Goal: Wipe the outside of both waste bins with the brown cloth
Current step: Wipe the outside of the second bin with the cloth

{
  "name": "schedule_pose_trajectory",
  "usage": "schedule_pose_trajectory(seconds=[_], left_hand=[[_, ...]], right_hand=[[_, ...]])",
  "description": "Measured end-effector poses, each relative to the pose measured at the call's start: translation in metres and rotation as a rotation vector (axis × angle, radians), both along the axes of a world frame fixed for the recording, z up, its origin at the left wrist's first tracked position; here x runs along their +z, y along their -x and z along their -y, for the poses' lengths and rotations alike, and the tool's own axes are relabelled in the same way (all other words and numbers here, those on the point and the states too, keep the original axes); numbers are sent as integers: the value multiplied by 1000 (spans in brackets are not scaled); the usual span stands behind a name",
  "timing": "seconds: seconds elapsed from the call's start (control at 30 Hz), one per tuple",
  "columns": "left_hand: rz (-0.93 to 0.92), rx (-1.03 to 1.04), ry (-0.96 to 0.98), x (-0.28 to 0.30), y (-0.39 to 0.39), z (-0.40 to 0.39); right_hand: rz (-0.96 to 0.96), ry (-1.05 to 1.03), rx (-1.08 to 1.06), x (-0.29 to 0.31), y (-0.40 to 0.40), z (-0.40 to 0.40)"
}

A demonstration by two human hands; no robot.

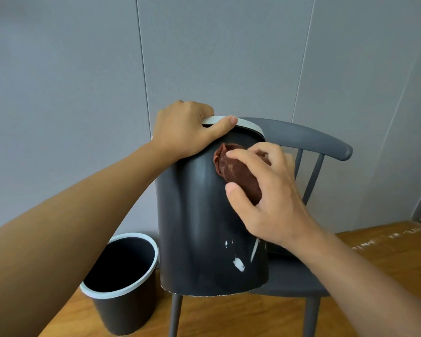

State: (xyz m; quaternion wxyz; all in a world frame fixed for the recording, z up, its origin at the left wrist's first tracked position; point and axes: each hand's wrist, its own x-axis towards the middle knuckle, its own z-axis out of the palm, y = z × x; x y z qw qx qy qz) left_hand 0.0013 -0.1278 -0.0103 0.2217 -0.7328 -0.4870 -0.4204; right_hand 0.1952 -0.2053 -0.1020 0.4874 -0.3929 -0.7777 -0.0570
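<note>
A dark grey waste bin [199, 227] with a white rim is held up in front of the chair, its rim at the top. My left hand [187, 128] grips that rim, thumb along the front edge. My right hand [265, 190] holds the bunched brown cloth [236, 171] and presses it against the bin's upper right side. White marks show low on the bin's side. A second, similar waste bin [122, 310] stands open on the floor at the lower left.
A grey wooden chair [309, 139] stands right behind the held bin, its seat under the bin's base. A grey panelled wall is close behind. The floor [387, 259] is light brown wood. A door edge shows at the far right.
</note>
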Motion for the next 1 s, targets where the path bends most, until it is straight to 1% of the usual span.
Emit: schedule_pose_trajectory(seconds=[0.07, 0.13, 0.23, 0.27, 0.3, 0.37, 0.4, 0.47, 0.5, 0.57, 0.63, 0.73, 0.8, 0.87, 0.93, 1.0], left_hand=[[13, -3, 6, 0, 3, 1], [20, -6, 10, 0, 4, 3], [37, 3, 20, 0, 5, 4], [41, 4, 21, -1, 6, 3], [44, 4, 18, -1, 7, 3], [46, -2, 12, -1, 7, 2], [47, -5, 14, -1, 7, 2], [43, -1, 19, -1, 6, 2], [39, 1, 19, -1, 6, 2], [37, 4, 14, -1, 7, 2], [35, 13, 14, -1, 6, 2], [32, 24, 20, -1, 3, 2], [34, 11, 17, -1, 2, 3], [30, -5, 7, -2, 1, 3], [22, -10, 0, -1, 1, 4], [24, -3, 7, -1, 4, 3]], right_hand=[[19, 30, 18, -2, 1, 4], [13, 3, 56, -4, 2, 6], [-127, -19, 61, 4, -3, 6], [-165, -74, 23, 10, -5, 4], [-160, -177, -43, 16, -7, 2], [-77, -384, -131, 21, -9, -6], [-15, -416, -114, 19, -8, -10], [85, -318, -23, 8, 1, -12], [95, -264, 19, 4, 4, -11], [44, -203, 90, 0, 5, -11], [-22, -162, 87, 2, 3, -11], [-74, -63, 12, 2, 6, -12], [-52, -70, -42, 0, 12, -10], [-11, -128, -42, 1, 15, -8], [66, -197, -1, 3, 14, -7], [204, -244, 79, -1, 10, -1]])
